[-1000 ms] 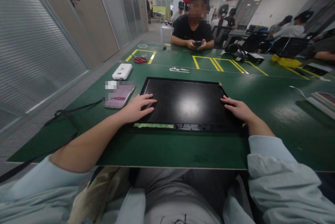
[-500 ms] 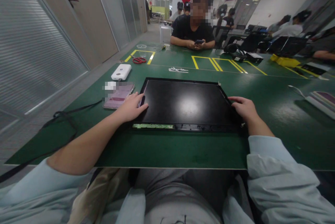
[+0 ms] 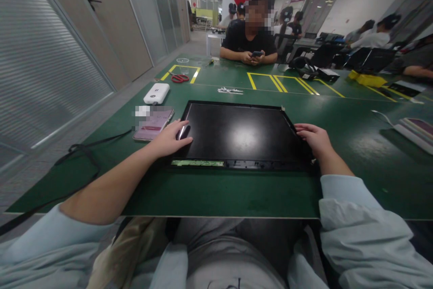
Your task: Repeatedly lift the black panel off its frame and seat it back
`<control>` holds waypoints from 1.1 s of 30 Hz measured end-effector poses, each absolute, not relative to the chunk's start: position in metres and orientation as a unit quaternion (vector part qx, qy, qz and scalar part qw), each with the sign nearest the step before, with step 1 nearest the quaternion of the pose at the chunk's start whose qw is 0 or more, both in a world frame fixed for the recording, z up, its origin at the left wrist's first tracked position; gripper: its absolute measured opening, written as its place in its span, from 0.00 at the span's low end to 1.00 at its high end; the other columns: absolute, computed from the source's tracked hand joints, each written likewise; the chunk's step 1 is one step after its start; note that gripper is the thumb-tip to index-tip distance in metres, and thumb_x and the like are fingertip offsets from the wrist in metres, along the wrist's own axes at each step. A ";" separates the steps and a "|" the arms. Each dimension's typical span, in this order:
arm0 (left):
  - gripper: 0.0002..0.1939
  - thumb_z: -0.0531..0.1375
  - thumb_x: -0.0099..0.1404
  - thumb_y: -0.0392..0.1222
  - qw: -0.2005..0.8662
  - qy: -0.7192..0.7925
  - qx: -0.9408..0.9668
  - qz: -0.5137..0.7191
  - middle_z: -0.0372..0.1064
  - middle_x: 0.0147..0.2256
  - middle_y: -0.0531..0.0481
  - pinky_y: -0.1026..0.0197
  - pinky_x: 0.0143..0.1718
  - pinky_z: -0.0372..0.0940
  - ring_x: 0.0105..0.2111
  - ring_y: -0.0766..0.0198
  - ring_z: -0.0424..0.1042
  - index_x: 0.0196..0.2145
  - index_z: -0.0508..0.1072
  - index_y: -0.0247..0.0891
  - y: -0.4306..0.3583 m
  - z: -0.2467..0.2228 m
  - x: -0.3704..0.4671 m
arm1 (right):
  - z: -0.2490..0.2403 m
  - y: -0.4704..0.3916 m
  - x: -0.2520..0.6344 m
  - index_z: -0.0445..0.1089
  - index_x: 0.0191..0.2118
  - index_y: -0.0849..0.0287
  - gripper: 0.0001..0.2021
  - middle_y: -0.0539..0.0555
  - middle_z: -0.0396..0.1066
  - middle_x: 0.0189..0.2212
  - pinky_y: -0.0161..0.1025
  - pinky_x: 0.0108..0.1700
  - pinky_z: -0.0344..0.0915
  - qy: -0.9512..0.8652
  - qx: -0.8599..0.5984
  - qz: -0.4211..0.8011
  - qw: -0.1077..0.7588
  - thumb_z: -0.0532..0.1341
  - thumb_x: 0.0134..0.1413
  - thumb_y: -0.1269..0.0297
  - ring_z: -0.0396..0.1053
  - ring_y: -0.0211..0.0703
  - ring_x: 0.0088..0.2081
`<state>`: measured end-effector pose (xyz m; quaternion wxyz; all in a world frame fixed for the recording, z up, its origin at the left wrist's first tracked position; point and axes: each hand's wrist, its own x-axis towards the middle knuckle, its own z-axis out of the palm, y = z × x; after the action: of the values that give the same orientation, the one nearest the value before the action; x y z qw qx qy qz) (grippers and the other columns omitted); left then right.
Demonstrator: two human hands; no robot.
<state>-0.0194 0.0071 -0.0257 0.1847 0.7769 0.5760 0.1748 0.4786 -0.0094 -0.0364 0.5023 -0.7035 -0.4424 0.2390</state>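
A black flat screen panel (image 3: pixel 237 131) lies face up on the green table (image 3: pixel 216 194). Along its near edge runs a green circuit strip (image 3: pixel 198 163). My left hand (image 3: pixel 172 138) rests on the panel's left edge, thumb and fingers apart, the thumb on the dark surface. At the right edge my right hand (image 3: pixel 314 139) has its fingers together against the frame; the fingertips are partly hidden, and it seems to grip the rim. Small light tabs stick up at the panel's far right corner and near right corner.
Left of the panel lie a phone (image 3: pixel 154 124), a white power bank (image 3: pixel 156 94) and a black strap (image 3: pixel 84 147). Farther back are red scissors (image 3: pixel 180 78), white scraps (image 3: pixel 230 90) and yellow tape lines. A person (image 3: pixel 250 32) sits opposite with a phone. A cabled device (image 3: pixel 416 131) lies right.
The fingers of my left hand have shifted slightly at the left edge. My right hand's fingers have drawn a little closer together. The panel has stayed in place.
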 end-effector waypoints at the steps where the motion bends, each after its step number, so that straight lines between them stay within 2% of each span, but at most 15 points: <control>1: 0.43 0.59 0.62 0.61 0.189 0.576 0.775 0.178 0.53 0.70 0.34 0.40 0.69 0.48 0.71 0.42 0.50 0.68 0.62 0.35 0.006 -0.025 -0.019 | -0.038 -0.009 0.480 0.78 0.34 0.56 0.15 0.54 0.78 0.32 0.44 0.42 0.72 -0.437 -0.697 0.248 0.512 0.63 0.33 0.69 0.75 0.49 0.39; 8: 0.43 0.62 0.60 0.60 0.210 0.573 0.760 0.224 0.59 0.69 0.39 0.41 0.68 0.51 0.68 0.42 0.57 0.68 0.62 0.40 0.003 -0.023 -0.020 | -0.040 -0.004 0.489 0.75 0.47 0.53 0.28 0.54 0.78 0.36 0.41 0.38 0.73 -0.400 -0.656 0.314 0.557 0.63 0.31 0.70 0.76 0.48 0.38; 14: 0.39 0.64 0.61 0.54 0.217 0.547 0.748 0.307 0.58 0.69 0.40 0.42 0.69 0.50 0.70 0.44 0.54 0.67 0.63 0.41 0.004 -0.027 -0.019 | -0.044 -0.002 0.491 0.74 0.50 0.47 0.33 0.51 0.74 0.38 0.43 0.43 0.74 -0.417 -0.607 0.342 0.584 0.68 0.28 0.71 0.75 0.47 0.42; 18: 0.38 0.65 0.60 0.52 0.236 0.524 0.741 0.346 0.58 0.69 0.39 0.41 0.69 0.49 0.70 0.45 0.52 0.67 0.65 0.41 0.005 -0.030 -0.018 | -0.049 -0.001 0.493 0.75 0.47 0.48 0.33 0.51 0.74 0.41 0.48 0.50 0.72 -0.450 -0.611 0.293 0.582 0.71 0.26 0.71 0.73 0.51 0.47; 21: 0.37 0.66 0.59 0.51 0.244 0.515 0.734 0.368 0.57 0.69 0.39 0.41 0.69 0.48 0.71 0.45 0.51 0.65 0.67 0.42 0.006 -0.033 -0.018 | -0.051 -0.001 0.494 0.76 0.45 0.49 0.31 0.52 0.75 0.43 0.51 0.52 0.71 -0.446 -0.615 0.282 0.585 0.72 0.25 0.70 0.73 0.52 0.47; 29: 0.36 0.67 0.58 0.48 0.259 0.517 0.720 0.384 0.55 0.70 0.38 0.42 0.68 0.50 0.70 0.44 0.52 0.64 0.70 0.43 0.005 -0.033 -0.016 | -0.053 0.000 0.495 0.77 0.44 0.51 0.29 0.54 0.76 0.45 0.53 0.54 0.69 -0.440 -0.618 0.281 0.587 0.73 0.26 0.68 0.72 0.55 0.51; 33: 0.35 0.68 0.58 0.47 0.252 0.516 0.720 0.391 0.57 0.69 0.38 0.41 0.69 0.48 0.71 0.44 0.49 0.62 0.72 0.42 0.005 -0.032 -0.015 | -0.055 0.001 0.495 0.77 0.44 0.52 0.27 0.55 0.76 0.44 0.51 0.52 0.70 -0.452 -0.625 0.262 0.580 0.73 0.28 0.67 0.71 0.55 0.53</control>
<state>-0.0152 0.0049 -0.0323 0.2516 0.7198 0.5158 0.3905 0.4955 0.0005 -0.0547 0.5801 -0.6249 -0.4519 0.2622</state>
